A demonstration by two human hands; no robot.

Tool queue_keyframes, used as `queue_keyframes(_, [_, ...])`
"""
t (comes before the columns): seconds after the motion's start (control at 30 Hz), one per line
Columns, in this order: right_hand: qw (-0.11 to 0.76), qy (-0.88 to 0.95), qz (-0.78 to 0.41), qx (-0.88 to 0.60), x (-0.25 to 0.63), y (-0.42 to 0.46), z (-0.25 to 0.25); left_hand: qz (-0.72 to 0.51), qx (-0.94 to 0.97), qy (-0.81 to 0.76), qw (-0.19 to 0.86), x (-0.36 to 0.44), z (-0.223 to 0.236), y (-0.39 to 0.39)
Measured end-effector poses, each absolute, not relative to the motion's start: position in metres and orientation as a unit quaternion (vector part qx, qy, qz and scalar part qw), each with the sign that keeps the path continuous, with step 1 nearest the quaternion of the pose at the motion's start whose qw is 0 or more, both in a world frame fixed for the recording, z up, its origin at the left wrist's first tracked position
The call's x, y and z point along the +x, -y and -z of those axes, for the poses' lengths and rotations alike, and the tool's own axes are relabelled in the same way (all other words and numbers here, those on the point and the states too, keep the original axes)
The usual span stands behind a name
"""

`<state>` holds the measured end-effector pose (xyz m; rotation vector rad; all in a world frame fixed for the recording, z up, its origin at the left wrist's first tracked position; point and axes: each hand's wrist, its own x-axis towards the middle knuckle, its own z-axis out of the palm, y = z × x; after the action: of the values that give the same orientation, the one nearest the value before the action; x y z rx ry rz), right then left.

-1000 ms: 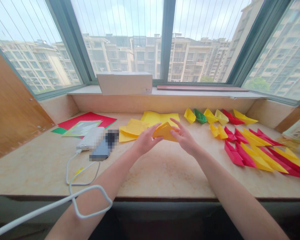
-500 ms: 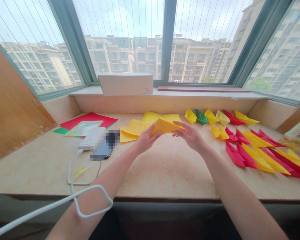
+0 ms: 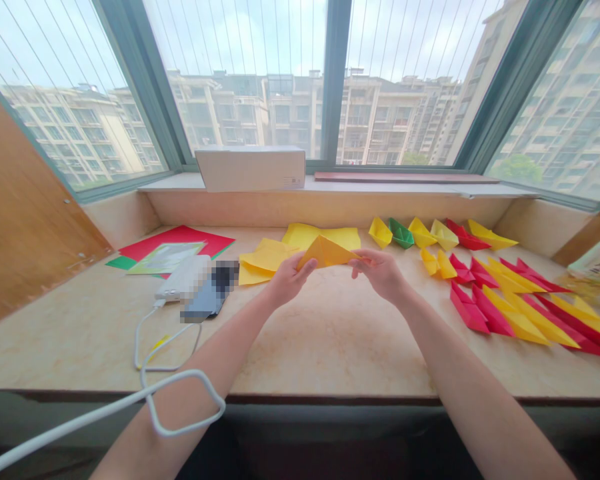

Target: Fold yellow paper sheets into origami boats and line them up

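A folded yellow paper boat (image 3: 326, 253), with a peak in its middle, is held up above the counter between both my hands. My left hand (image 3: 291, 279) pinches its left end, thumb in front and fingers behind. At the right tip, my right hand (image 3: 377, 270) grips the paper between thumb and fingers. Behind the boat lie loose yellow sheets (image 3: 263, 261) and a brighter yellow sheet (image 3: 340, 235), partly covered by the boat and my hands.
Several finished paper boats (image 3: 517, 320) in red, yellow and green stand in rows on the right. Left are red paper (image 3: 180, 235), a white power bank (image 3: 185, 277), a phone (image 3: 213, 293) and a white cable (image 3: 105, 403) crossing over my left forearm. A white box (image 3: 250, 170) sits on the sill.
My right hand has closed onto the boat's right tip, its fingers drawn in from a looser spread. The boat now sits more level, its peak facing me.
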<state>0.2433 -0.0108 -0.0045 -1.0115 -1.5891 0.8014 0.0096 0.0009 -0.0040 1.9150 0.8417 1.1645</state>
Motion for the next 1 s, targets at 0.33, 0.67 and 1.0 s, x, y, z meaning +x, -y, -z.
queue_keyframes(0.33, [0.501, 0.683, -0.346, -0.404, 0.243, 0.018, -0.004, -0.449, 0.775, -0.325, 0.304, 0.008, 0.003, -0.001])
queue_keyframes(0.67, [0.565, 0.625, -0.392, -0.369, 0.236, 0.015, 0.000, -0.484, 0.744, -0.263, 0.379, 0.010, 0.003, 0.003])
queue_keyframes(1.0, [0.594, 0.608, -0.391, -0.354, 0.229, 0.017, 0.002, -0.495, 0.760, -0.287, 0.309, 0.011, -0.006, 0.011])
